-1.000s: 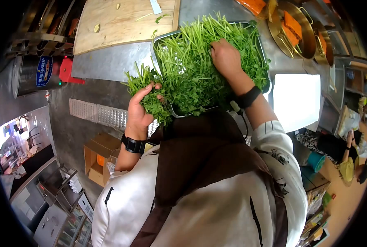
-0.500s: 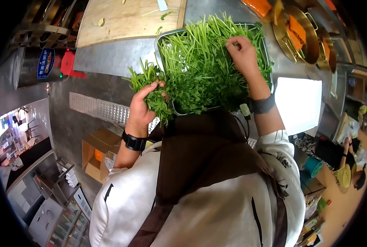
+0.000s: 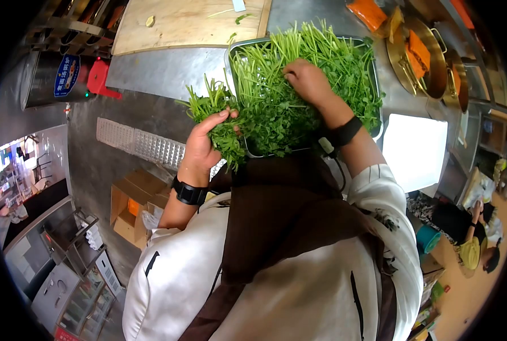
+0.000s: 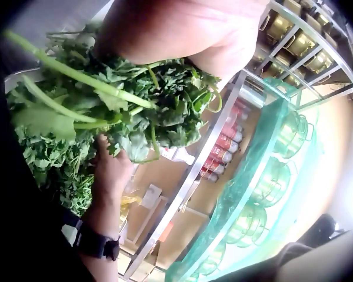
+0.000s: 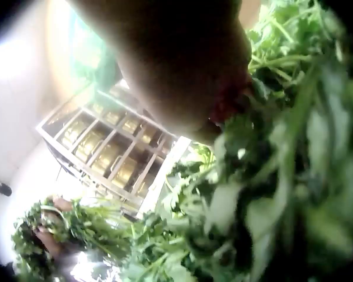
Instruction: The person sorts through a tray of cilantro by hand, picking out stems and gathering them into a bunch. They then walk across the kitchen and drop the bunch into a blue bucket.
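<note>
A metal tray is heaped with cilantro, pale stems toward the far side and leaves toward the person. Beyond its left edge, the left hand holds a bunch of cilantro, thumb across the leaves and stem ends pointing away. The same bunch fills the upper part of the left wrist view. Over the middle of the tray, the right hand has its fingers curled and pinches at stems; its fingertips are partly hidden. In the right wrist view, leaves crowd close beneath that hand.
A wooden board with scraps lies at the back left of the steel counter. Brass pots with orange packets stand at the right, near a white sheet. A cardboard box sits on the floor; another person is far right.
The right hand lifted off the stems toward the right, then came back left and down onto them. The left hand keeps its bunch, and the whole view has shifted slightly.
</note>
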Demonstrator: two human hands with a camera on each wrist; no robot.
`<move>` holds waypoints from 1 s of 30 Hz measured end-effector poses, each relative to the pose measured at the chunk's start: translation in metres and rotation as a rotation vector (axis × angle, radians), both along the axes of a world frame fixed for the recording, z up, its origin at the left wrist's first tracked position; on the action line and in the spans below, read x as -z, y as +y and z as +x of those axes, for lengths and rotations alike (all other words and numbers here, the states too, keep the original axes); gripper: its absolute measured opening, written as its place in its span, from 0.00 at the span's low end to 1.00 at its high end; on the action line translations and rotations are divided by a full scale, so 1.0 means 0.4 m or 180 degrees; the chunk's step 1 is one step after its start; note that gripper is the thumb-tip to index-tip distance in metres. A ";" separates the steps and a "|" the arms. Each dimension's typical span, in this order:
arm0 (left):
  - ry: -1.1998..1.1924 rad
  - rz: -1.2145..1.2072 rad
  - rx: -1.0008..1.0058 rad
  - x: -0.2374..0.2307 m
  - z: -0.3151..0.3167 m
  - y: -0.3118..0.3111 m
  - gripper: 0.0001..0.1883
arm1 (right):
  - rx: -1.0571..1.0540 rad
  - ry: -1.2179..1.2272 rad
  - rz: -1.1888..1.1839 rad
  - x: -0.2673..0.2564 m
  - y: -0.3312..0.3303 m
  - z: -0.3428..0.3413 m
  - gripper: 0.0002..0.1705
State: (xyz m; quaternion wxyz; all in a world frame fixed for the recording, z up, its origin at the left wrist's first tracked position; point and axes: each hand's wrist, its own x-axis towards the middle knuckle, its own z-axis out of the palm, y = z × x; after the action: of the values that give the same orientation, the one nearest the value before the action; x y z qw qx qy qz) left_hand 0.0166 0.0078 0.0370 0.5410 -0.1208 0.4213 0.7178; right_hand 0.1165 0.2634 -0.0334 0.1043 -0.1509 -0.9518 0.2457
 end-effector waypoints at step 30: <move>0.0027 -0.0099 0.0032 -0.008 -0.006 0.001 0.12 | 0.0919 0.0329 -0.2735 -0.103 0.003 0.032 0.08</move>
State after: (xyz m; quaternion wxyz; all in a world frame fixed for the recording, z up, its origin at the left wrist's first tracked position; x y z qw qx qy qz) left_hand 0.0144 0.0083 0.0401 0.5409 -0.1240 0.4353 0.7090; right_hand 0.1293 0.2647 0.0079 0.1128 -0.2992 -0.7263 0.6085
